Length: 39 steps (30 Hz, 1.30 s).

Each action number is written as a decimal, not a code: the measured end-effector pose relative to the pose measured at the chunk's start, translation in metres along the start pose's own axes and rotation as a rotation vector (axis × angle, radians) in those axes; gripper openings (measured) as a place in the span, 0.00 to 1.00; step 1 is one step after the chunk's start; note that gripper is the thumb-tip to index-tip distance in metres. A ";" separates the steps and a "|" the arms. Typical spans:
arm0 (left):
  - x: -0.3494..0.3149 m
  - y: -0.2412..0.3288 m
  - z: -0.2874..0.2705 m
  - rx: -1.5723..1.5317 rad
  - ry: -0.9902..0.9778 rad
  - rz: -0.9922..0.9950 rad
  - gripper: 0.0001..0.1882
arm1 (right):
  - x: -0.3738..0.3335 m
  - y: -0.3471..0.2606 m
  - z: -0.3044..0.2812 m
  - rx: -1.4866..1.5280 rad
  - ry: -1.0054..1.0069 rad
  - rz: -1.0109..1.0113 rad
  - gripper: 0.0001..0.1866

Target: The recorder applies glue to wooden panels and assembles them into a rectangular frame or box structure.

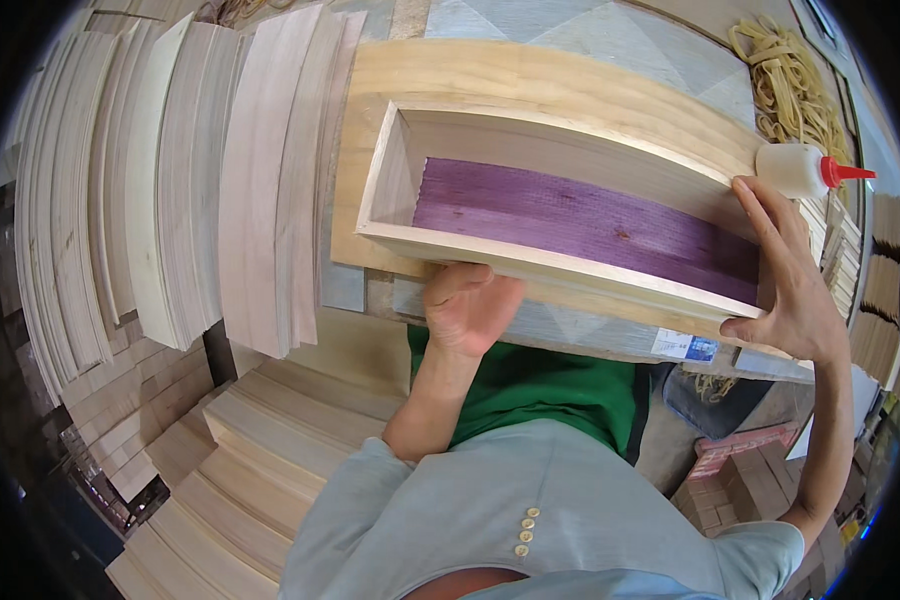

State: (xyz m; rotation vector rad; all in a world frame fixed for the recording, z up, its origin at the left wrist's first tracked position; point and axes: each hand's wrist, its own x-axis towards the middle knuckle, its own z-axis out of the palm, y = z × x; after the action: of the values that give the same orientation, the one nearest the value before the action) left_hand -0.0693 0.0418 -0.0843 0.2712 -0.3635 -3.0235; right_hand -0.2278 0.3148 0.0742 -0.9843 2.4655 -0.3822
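Observation:
A long, open-topped wooden box lies at a slant over a pale wooden board, with pale walls and a purple-stained bottom panel. My right hand spans the box's right end, thumb on the near side and fingers reaching to the far corner. Against the near wall, left of its middle, my left hand holds the box from below; its bent fingers are partly hidden by the wall. A white glue bottle with a red nozzle lies just beyond my right fingers.
Tall stacks of thin wooden boards stand at the left, with more planks lower left. A bundle of yellowish bands lies at the far right. The pale board rests on a grey-blue worktop. A dark bin stands below right.

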 end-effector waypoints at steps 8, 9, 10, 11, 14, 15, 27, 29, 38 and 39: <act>0.002 -0.084 0.043 -0.251 -0.016 -0.348 0.20 | 0.002 0.001 0.006 -0.045 0.052 -0.100 0.58; 0.009 -0.101 0.045 -0.259 -0.040 -0.367 0.19 | 0.002 0.002 0.005 -0.062 0.048 -0.073 0.58; 0.014 -0.111 0.046 -0.258 -0.057 -0.381 0.19 | 0.002 0.003 0.006 -0.057 0.069 -0.098 0.58; 0.014 -0.117 0.046 -0.269 -0.058 -0.397 0.19 | 0.001 0.003 0.007 -0.050 0.090 -0.126 0.58; 0.015 -0.124 0.045 -0.260 -0.054 -0.423 0.35 | -0.002 0.001 0.011 -0.060 0.114 -0.135 0.58; 0.016 -0.123 0.045 -0.252 -0.064 -0.429 0.35 | -0.002 0.001 0.013 -0.050 0.128 -0.124 0.58; -0.003 -0.018 0.142 1.860 -0.800 0.295 0.19 | -0.024 -0.005 0.038 -0.154 0.253 -0.148 0.60; 0.031 -0.006 0.147 2.123 -0.792 0.060 0.24 | -0.025 -0.004 0.039 -0.151 0.275 -0.155 0.59; 0.042 0.017 0.151 2.149 -0.773 -0.262 0.35 | -0.028 -0.002 0.042 -0.159 0.302 -0.174 0.60; 0.036 0.027 0.159 2.083 -0.765 -0.199 0.38 | -0.032 0.000 0.040 -0.188 0.296 -0.162 0.61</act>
State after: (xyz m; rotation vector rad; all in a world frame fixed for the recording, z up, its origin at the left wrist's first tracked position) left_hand -0.1327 0.0481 0.0682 -0.7799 -3.1402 -1.2990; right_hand -0.1870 0.3340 0.0497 -1.2920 2.7338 -0.3764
